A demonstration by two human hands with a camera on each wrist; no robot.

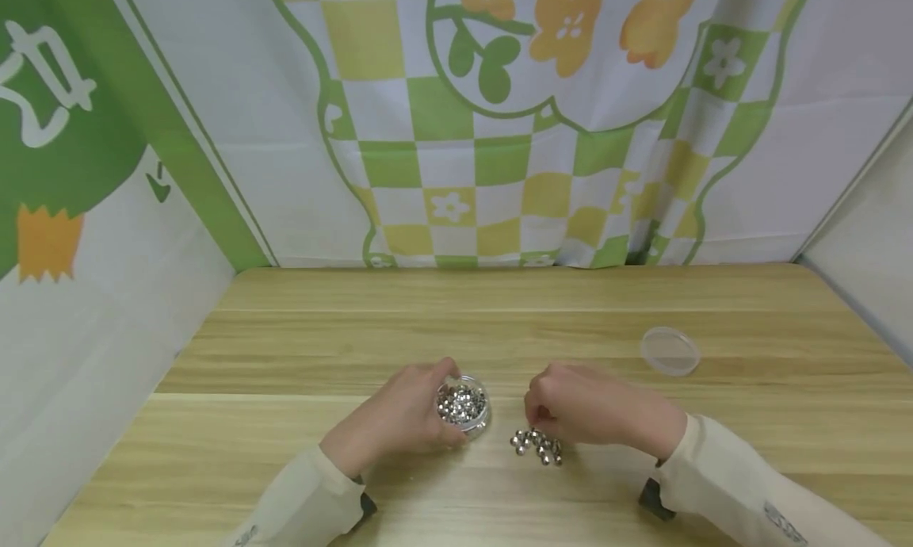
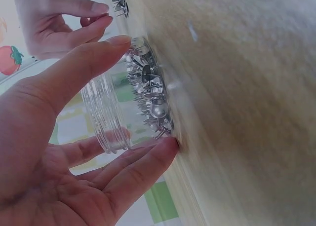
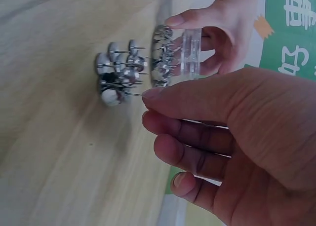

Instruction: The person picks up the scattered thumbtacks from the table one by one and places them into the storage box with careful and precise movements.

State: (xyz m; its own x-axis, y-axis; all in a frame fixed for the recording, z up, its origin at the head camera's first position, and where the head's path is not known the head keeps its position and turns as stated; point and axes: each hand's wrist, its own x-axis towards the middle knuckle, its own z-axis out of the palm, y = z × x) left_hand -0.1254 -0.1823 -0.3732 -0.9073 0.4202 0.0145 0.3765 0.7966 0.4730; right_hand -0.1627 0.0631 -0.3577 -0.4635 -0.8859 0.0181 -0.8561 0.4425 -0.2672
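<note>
My left hand [image 1: 410,408] grips a clear round plastic jar [image 2: 101,112], thumb on one side and fingers round the other. Silver thumbtacks [image 2: 148,93] lie inside it, and its mouth is uncovered. A small group of thumbtacks [image 1: 545,448] stands heads down on the table to the jar's right, pins pointing up. Over this group is my right hand [image 1: 581,404], fingers curled and thumb close to the index finger. In the right wrist view the thumb tip meets a pin of one thumbtack [image 3: 111,95]; whether it is pinched is hidden.
A clear round lid [image 1: 670,350] lies flat on the wooden table [image 1: 299,341], farther back on the right. Behind the table hangs a patterned curtain [image 1: 442,166]. Printed cloth [image 1: 107,325] covers the left side.
</note>
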